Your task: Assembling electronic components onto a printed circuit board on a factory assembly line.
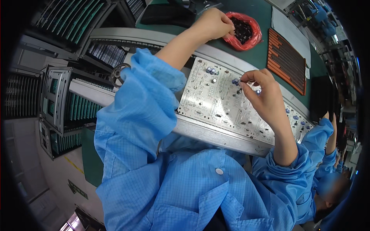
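My left hand [216, 25] reaches over the rail to a red plastic bag [257, 37] of small black electronic components [243, 30]. Its fingers are pinched together at the bag's left side, and whatever they hold is hidden. Below my right hand [264, 90] lies a pale circuit board [208, 98] with blue capacitors [210, 70] and small black parts standing on it. The right thumb and index finger close together just above the board, beside a blue capacitor [235, 81]. I cannot make out what is between those fingertips.
Metal rails [219, 134] run along both long sides of the board. An orange slotted tray [287, 61] lies on the green table [266, 11], with a white sheet [291, 29] beyond. Racks of green boards [83, 104] stand left. Another person's blue sleeve [322, 133] shows at right.
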Tool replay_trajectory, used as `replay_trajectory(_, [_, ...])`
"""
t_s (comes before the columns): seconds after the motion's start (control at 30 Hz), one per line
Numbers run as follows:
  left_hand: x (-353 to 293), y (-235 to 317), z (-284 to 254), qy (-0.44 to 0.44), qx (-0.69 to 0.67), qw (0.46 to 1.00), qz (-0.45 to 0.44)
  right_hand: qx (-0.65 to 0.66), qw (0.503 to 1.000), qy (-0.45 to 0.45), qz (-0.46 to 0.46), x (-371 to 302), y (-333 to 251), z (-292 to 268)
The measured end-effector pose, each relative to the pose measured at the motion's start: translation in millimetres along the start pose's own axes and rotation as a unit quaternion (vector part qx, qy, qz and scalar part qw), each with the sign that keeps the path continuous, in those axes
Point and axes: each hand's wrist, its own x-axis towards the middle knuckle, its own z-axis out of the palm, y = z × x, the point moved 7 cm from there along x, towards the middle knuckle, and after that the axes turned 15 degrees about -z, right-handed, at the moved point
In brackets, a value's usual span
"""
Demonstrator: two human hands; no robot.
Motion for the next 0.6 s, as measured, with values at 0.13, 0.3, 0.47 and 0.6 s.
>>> replay_trajectory(0.13, [-1.5, -25.9, -12.8, -0.051, -0.103, 0.992, 0.049, -0.026, 0.998, -0.033, -0.037, 3.2, 4.4, 11.1])
replay_trajectory(0.3, [-28.1, -23.4, -30.5, -0.023, -0.151, 0.986, 0.066, -0.052, 0.997, -0.034, -0.048, 16.3, 11.5, 25.9])
replay_trajectory(0.47, [-37.9, -38.9, -35.3, -0.012, -0.119, 0.993, 0.002, -0.060, 0.996, -0.037, -0.057, 25.8, 16.8, 43.1])
replay_trajectory(0.6, [-36.8, -41.6, -35.5, 0.012, -0.090, 0.995, 0.042, -0.069, 0.995, -0.033, -0.065, 26.6, 18.7, 51.4])
